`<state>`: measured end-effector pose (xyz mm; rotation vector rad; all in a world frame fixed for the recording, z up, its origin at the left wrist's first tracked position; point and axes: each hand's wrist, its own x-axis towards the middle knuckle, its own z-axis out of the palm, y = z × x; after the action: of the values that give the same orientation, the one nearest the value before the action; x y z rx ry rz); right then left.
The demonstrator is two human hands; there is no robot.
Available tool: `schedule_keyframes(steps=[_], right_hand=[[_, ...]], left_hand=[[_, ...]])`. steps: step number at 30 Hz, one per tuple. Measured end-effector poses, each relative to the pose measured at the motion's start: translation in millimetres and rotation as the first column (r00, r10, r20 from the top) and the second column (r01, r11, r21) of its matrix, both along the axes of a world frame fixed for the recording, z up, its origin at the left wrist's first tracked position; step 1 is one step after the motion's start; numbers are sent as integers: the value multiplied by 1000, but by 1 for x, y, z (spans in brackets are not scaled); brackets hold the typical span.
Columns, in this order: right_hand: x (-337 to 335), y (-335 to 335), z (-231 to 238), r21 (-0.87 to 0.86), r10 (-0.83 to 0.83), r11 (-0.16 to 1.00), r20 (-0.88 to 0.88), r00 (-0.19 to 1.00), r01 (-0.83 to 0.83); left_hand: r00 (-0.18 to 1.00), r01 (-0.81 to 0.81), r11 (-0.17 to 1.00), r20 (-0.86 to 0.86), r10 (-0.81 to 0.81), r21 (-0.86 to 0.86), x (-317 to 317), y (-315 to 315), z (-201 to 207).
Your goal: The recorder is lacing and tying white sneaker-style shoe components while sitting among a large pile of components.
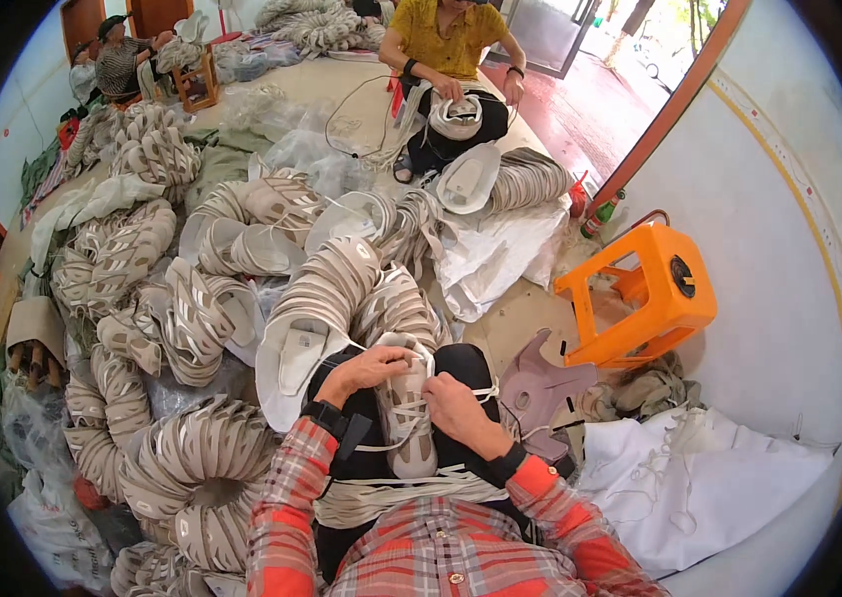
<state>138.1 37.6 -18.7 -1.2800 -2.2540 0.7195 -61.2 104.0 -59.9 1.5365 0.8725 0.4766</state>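
Observation:
A beige and white shoe upper (409, 423) lies lengthwise on my lap between my knees, its toe toward me. White shoelace (407, 406) crosses its front in several rows. My left hand (373, 368) is closed at the upper's far end, its fingertips pinching near the opening. At the right edge, my right hand (459, 410) has thumb and fingers pressed together on the lace; the fingertips partly hide it. A bundle of loose pale laces (401, 500) lies across my lap. Beside my left knee, a curved stack of uppers (306, 318) leans outward.
More stacked uppers (197, 468) cover the floor to my left. An orange stool (640, 294) stands at the right, with white cloth (699, 483) nearer me. A green bottle (603, 214) stands by the doorway. Ahead, a seated person (451, 60) handles another upper.

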Motion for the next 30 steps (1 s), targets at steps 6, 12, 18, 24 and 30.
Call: schedule_keyframes(steps=[6,12,18,24,30], right_hand=[[-6,-5,0,34,29,999,147,989,-34],[-10,4,-17,-115,-44,992,7,999,45],[-17,0,-2,-161,-111,982,-50,993,101],[-25,1,-26,-215,-204,962,-144,968,170],[-37,1,-4,303,52,940,326,944,-156]], left_hand=[[973,-28,968,214,84,-251,-2,-6,1],[945,23,953,319,79,-303,1,-2,-2],[951,-48,958,280,131,-283,1,-4,-10],[924,-50,958,352,151,-281,3,-2,-14],[932,-82,970,326,156,-231,4,-10,-13]])
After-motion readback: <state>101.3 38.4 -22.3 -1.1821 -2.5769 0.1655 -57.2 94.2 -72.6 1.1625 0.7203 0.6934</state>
